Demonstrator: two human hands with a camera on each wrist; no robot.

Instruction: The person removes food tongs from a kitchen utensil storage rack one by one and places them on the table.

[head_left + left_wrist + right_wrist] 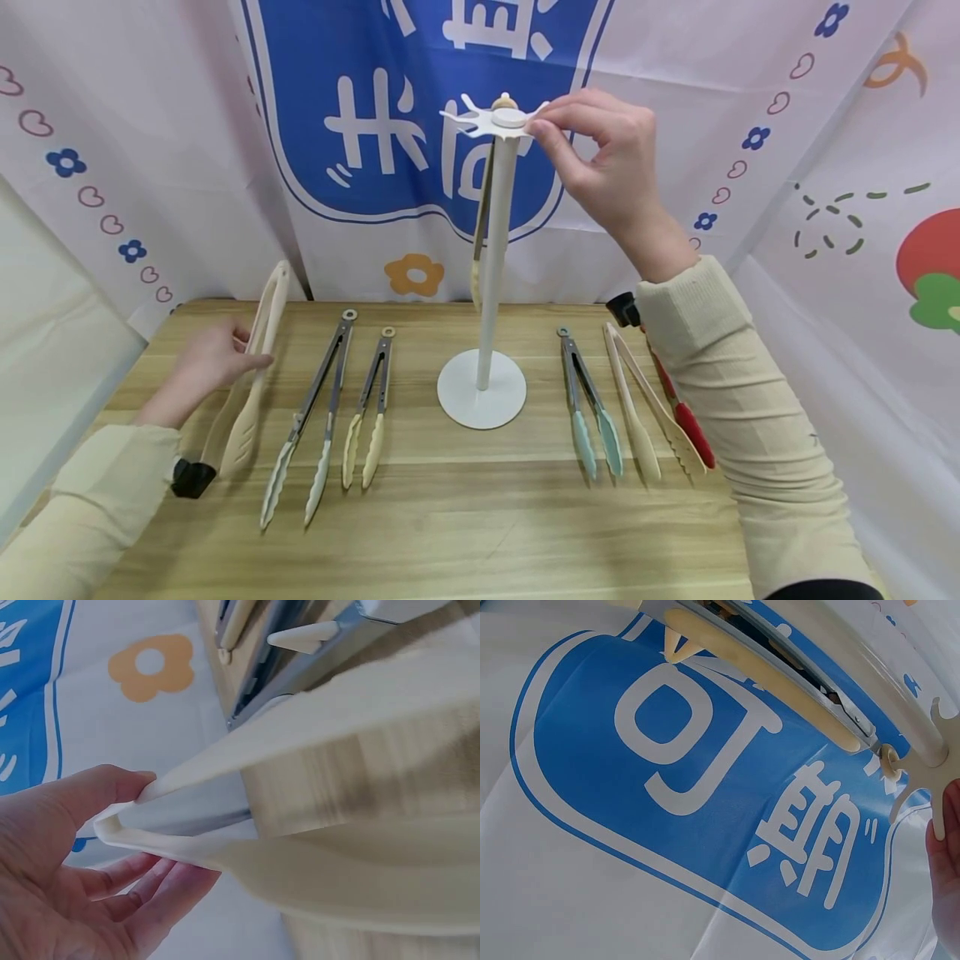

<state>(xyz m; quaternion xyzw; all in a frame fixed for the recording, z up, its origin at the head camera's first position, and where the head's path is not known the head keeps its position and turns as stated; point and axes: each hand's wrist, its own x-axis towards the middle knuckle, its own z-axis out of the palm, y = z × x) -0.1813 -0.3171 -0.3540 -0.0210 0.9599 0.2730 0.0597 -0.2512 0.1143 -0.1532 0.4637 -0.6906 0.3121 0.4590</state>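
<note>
My left hand (210, 360) holds cream plastic tongs (274, 310) upright at the table's left. In the left wrist view the thumb lies on one arm of the tongs and the fingers on the other, near the joined end. My right hand (611, 162) pinches one hook of the white star-shaped hook top (472, 122) on a white stand (491, 267). Metal tongs with pale yellow grips (757, 682) hang by their ring from another hook, at the far side of the post. The right wrist view shows only part of the right hand.
Left of the stand's round base (465, 408) lie white-tipped tongs (327, 450) and yellow-tipped tongs (372, 454). On its right lie teal-tipped tongs (609, 437), beige tongs (637, 433) and red-tipped tongs (696, 433), partly behind the right sleeve. A printed cloth hangs behind.
</note>
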